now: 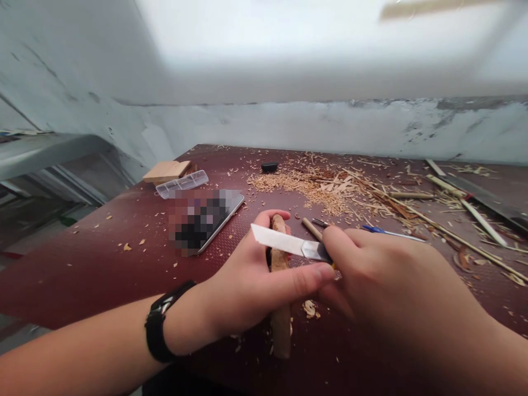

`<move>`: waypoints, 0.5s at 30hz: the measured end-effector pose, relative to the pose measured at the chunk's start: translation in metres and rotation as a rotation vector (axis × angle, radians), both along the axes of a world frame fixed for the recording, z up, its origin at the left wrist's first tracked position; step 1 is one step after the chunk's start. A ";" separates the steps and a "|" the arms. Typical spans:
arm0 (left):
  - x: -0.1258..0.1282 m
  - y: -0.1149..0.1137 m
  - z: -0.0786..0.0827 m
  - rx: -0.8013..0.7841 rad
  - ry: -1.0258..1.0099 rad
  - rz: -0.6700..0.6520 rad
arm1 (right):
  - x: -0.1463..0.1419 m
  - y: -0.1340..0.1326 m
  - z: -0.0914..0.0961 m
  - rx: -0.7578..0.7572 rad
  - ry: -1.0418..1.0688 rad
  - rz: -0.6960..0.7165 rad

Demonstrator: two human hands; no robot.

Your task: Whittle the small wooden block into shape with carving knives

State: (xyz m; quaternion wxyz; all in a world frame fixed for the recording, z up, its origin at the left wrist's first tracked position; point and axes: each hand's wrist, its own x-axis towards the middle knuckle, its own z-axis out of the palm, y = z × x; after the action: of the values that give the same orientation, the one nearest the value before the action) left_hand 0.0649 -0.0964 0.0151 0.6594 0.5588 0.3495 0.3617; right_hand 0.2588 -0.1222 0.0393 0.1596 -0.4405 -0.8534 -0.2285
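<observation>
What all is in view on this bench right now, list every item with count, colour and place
Table: one, dark red, fills the lower view.
Phone: one, silver-edged, screen blurred, left of centre.
Clear plastic case: one, see-through, behind the phone.
Wood blocks: count unclear, pale, far left, touching the case.
Small black object: one, black, far centre.
Shavings pile: one, tan, centre right.
Thin sticks: several, pale, right side.
Blue-handled tool: one, behind the right hand.
Wooden stick: one, brown, upright in the left hand.
Knife: one, silver blade, across the stick.
Wristband: one, black, left wrist.
Left hand: grip on the stick.
Right hand: grip on the knife.
</observation>
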 end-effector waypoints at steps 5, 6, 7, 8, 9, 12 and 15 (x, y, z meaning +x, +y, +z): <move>-0.011 0.005 0.016 0.063 0.119 -0.147 | 0.001 -0.002 0.003 -0.030 0.031 0.108; -0.013 0.006 0.018 0.118 0.157 -0.152 | 0.001 -0.002 0.002 -0.033 0.030 0.119; -0.014 0.006 0.018 0.165 0.195 -0.154 | 0.001 -0.003 0.001 -0.039 0.032 0.129; -0.015 0.006 0.018 0.200 0.234 -0.154 | 0.001 -0.003 0.001 -0.045 0.036 0.134; -0.016 0.006 0.017 0.220 0.273 -0.148 | 0.001 -0.003 0.000 -0.052 0.038 0.136; -0.015 0.005 0.012 0.202 0.356 -0.107 | 0.003 -0.002 0.000 -0.046 0.024 0.124; -0.012 0.003 0.007 0.203 0.337 -0.106 | 0.006 0.000 0.002 -0.050 -0.005 0.117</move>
State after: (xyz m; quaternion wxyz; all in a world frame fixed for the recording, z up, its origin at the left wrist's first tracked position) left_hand 0.0527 -0.0930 0.0223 0.5499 0.6927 0.3869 0.2611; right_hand 0.2644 -0.1224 0.0415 0.1594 -0.3930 -0.8836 -0.1984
